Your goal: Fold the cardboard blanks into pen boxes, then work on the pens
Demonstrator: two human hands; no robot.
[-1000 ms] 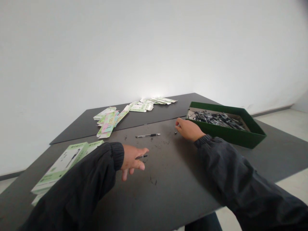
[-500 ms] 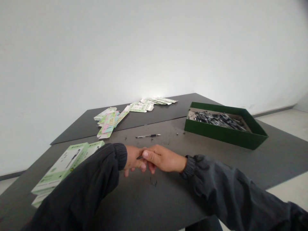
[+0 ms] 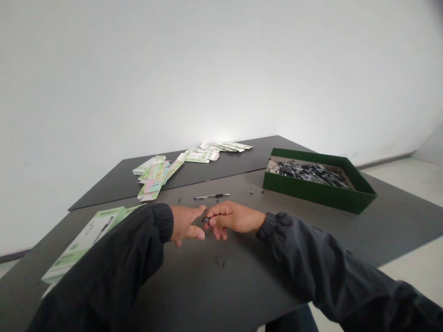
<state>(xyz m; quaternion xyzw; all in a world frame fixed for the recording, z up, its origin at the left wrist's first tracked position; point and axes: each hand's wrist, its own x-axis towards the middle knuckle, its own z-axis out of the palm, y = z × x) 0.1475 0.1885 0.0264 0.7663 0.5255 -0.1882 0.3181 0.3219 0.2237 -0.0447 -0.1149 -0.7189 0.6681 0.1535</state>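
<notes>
In the head view, the right hand [image 3: 235, 216] pinches a small, slender dark piece [image 3: 206, 220] with its tip exposed, perhaps for easy handling, while the left hand [image 3: 185, 222] is spread just beside it. A thin clear pen with a black grip [image 3: 212, 196] lies beyond both hands on the flat dark grey worktop [image 3: 207, 286]; the green rectangular box [image 3: 311, 192] stands to the right, probably to keep its many black-and-clear pens [image 3: 311, 174] together and within reach.

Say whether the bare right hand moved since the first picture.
Yes: the right hand moved left and toward the person, away from the open rectangular green box.
</notes>
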